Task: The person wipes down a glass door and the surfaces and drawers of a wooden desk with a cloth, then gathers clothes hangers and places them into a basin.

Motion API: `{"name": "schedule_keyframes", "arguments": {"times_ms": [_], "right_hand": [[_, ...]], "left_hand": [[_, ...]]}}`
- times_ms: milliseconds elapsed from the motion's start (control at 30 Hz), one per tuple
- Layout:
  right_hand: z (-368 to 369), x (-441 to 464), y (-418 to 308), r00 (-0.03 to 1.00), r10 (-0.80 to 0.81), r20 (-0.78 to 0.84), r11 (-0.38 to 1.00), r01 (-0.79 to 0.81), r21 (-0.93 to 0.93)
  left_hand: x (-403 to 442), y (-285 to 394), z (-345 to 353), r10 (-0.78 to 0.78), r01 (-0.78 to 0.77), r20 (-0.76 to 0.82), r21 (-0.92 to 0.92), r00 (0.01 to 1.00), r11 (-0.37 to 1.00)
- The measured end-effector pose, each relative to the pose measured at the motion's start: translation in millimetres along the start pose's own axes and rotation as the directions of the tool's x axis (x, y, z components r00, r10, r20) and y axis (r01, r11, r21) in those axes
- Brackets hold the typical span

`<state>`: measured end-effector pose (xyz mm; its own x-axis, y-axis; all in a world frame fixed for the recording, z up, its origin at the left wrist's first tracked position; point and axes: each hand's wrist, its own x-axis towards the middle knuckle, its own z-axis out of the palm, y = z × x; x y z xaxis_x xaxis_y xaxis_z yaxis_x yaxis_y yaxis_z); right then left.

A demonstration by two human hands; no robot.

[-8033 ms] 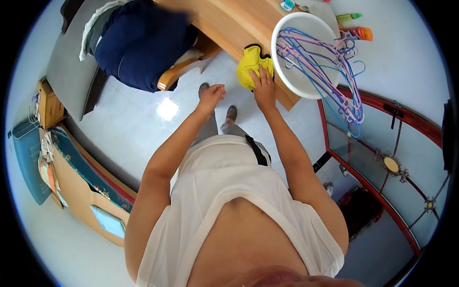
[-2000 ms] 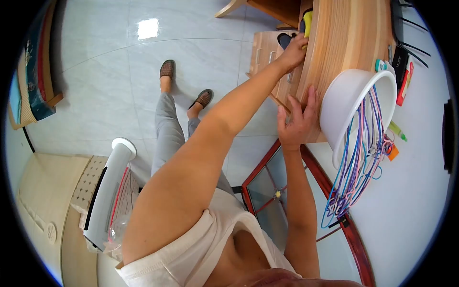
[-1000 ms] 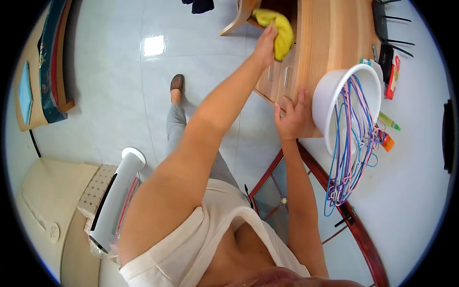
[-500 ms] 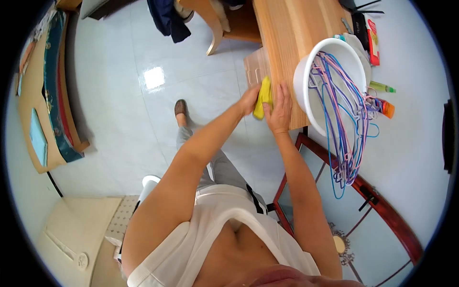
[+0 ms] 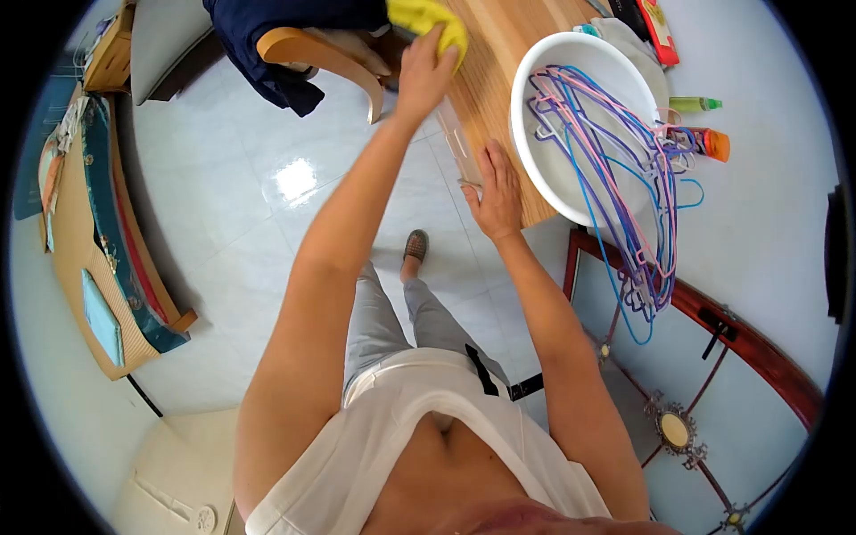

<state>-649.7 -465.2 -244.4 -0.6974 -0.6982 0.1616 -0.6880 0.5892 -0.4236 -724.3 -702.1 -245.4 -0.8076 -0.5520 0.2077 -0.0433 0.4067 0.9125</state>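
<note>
My left hand (image 5: 424,78) is closed on a yellow cloth (image 5: 432,20) at the far part of the wooden table (image 5: 486,94), close to its edge. The cloth spreads out beyond my fingers. On the near end of the table, my right hand (image 5: 497,192) lies with fingers stretched out, holding nothing. Just right of it stands a white basin (image 5: 571,201), its rim near my fingertips. Several blue, pink and purple hangers (image 5: 624,178) are piled in the basin and hang over its right side.
A chair (image 5: 325,53) with dark blue clothing (image 5: 241,45) stands left of the table. Behind the basin are a green bottle (image 5: 694,104) and an orange-capped container (image 5: 713,144). A red-framed glass door (image 5: 758,366) is at lower right, a bed (image 5: 102,241) at left.
My left hand has carried the yellow cloth forward along the table, away from my right hand. The cloth, bunched between both hands before, is now spread wider. My view and feet have shifted.
</note>
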Motion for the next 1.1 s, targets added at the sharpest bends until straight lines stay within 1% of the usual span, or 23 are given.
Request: {"name": "schedule_keyframes", "arguments": {"times_ms": [33, 67, 133, 200, 233, 267, 333, 367, 400, 433, 533, 600, 700, 767, 800, 833, 867, 900, 933, 967, 1033, 1067, 1100], "right_hand": [[0, 0, 0, 1.0, 0.001, 0.002, 1.0, -0.001, 0.0], [0, 1, 0, 1.0, -0.004, -0.005, 1.0, 0.004, -0.001], [1, 1, 1, 1.0, -0.022, -0.01, 1.0, 0.022, 0.001], [2, -3, 2, 0.999, 0.024, 0.024, 0.999, -0.024, -0.027], [5, -2, 2, 0.999, 0.029, 0.038, 0.999, -0.028, -0.024], [9, -4, 6, 1.0, 0.026, 0.013, 0.998, -0.027, 0.063], [15, -9, 10, 0.996, 0.0, -0.091, 0.998, 0.006, 0.059], [16, -8, 11, 0.986, -0.07, -0.153, 0.997, 0.076, 0.032], [13, -7, 9, 0.983, -0.094, -0.156, 0.995, 0.1, 0.028], [13, -6, 11, 0.972, -0.132, -0.192, 0.99, 0.139, 0.022], [8, -3, 4, 0.975, -0.123, -0.183, 0.99, 0.135, 0.051], [8, -3, 3, 0.971, -0.121, -0.206, 0.986, 0.142, 0.091], [8, -5, 2, 0.968, -0.108, -0.228, 0.98, 0.142, 0.138], [10, -6, 6, 0.967, -0.132, -0.219, 0.976, 0.165, 0.14], [9, -5, 7, 0.966, -0.146, -0.212, 0.978, 0.174, 0.118], [7, -5, 5, 0.971, -0.152, -0.185, 0.977, 0.176, 0.123], [6, -5, 5, 0.975, -0.16, -0.155, 0.976, 0.18, 0.125], [4, -5, 4, 0.978, -0.166, -0.122, 0.975, 0.182, 0.125], [3, -3, 4, 0.983, -0.157, -0.097, 0.966, 0.173, 0.19], [2, 1, 5, 0.982, -0.186, -0.027, 0.978, 0.188, 0.088], [-7, 4, -2, 0.97, -0.214, 0.112, 0.966, 0.227, -0.123], [-8, 4, -5, 0.967, -0.227, 0.116, 0.964, 0.24, -0.114], [-10, 4, -8, 0.962, -0.223, 0.157, 0.955, 0.247, -0.161]], "left_hand": [[17, 1, 5, 0.09, -0.109, 0.086, 0.241, 0.992, 0.964], [27, -9, 15, 0.152, -0.193, 0.133, 0.386, 0.979, 0.902], [32, -24, 33, 0.237, -0.341, 0.246, 0.633, 0.94, 0.695], [20, -16, 43, 0.196, -0.28, 0.2, 0.673, 0.96, 0.684], [6, -2, 39, 0.174, -0.276, 0.215, 0.726, 0.961, 0.63], [-1, 5, 35, 0.099, -0.268, 0.283, 0.66, 0.954, 0.702], [-29, -4, 42, 0.201, -0.294, 0.215, 0.646, 0.956, 0.704], [-44, -12, 40, 0.342, -0.381, 0.182, 0.584, 0.922, 0.717], [-59, -16, 39, 0.383, -0.432, 0.207, 0.535, 0.9, 0.726], [-71, -22, 36, 0.419, -0.482, 0.239, 0.429, 0.876, 0.764], [-111, -25, 34, 0.459, -0.492, 0.183, 0.243, 0.87, 0.836], [-138, -17, 29, 0.457, -0.49, 0.18, 0.251, 0.871, 0.835], [-169, 0, 24, 0.325, -0.387, 0.282, 0.2, 0.903, 0.9], [-185, 12, 22, 0.14, -0.168, 0.327, 0.06, 0.935, 0.984], [-190, 16, 21, 0.053, -0.052, 0.354, -0.011, 0.934, 0.999], [-195, 17, 21, -0.045, 0.111, 0.366, -0.161, 0.93, 0.981], [-198, 18, 21, -0.133, 0.265, 0.389, -0.309, 0.912, 0.913], [-200, 21, 16, -0.207, 0.403, 0.425, -0.448, 0.881, 0.798], [-201, 21, 7, -0.333, 0.538, 0.437, -0.529, 0.836, 0.656], [-200, 18, -2, -0.441, 0.641, 0.467, -0.597, 0.767, 0.482], [-205, 20, -19, -0.581, 0.733, 0.569, -0.677, 0.582, 0.072], [-211, 6, -16, -0.594, 0.699, 0.511, -0.704, 0.621, 0.125], [-216, 11, -29, -0.58, 0.711, 0.515, -0.683, 0.631, 0.167]]}}
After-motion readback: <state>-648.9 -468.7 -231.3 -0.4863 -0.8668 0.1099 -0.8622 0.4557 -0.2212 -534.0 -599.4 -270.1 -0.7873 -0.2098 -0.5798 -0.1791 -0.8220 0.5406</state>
